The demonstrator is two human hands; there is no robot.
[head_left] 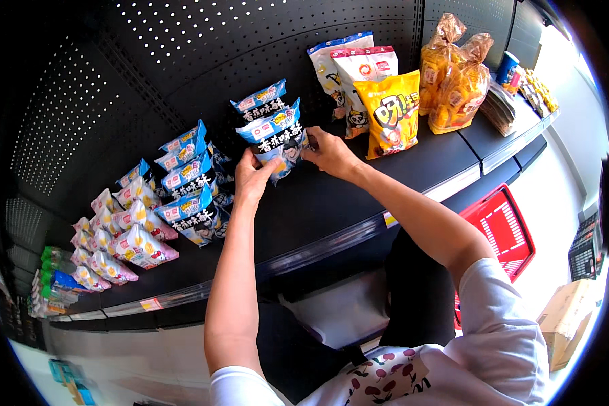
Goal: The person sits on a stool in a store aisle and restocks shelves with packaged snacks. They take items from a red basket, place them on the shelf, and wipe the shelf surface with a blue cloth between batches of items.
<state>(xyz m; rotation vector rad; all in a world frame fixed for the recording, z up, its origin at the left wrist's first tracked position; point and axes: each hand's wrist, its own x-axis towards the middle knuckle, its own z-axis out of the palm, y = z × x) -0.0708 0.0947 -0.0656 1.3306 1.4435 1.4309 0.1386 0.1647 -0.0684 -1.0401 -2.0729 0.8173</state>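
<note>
A blue and black snack bag [276, 143] stands upright on the black shelf, or just over it; I cannot tell which. On its lower left side my left hand [254, 177] grips it, thumb across the front. The fingers of my right hand [331, 153] close on its right edge. Right behind it is another bag of the same kind [260, 101]. To the left, several matching blue and black bags [191, 211] stand in rows. White and pink snack bags [142, 245] are lined up farther left.
The black shelf [358, 196] backs onto a perforated panel [216, 40]. Right of my hands are a yellow chip bag [389, 116], white bags [342, 64] and tied clear bags of orange-yellow packets [461, 88]. A red basket [504, 227] and a cardboard box [567, 314] sit below right.
</note>
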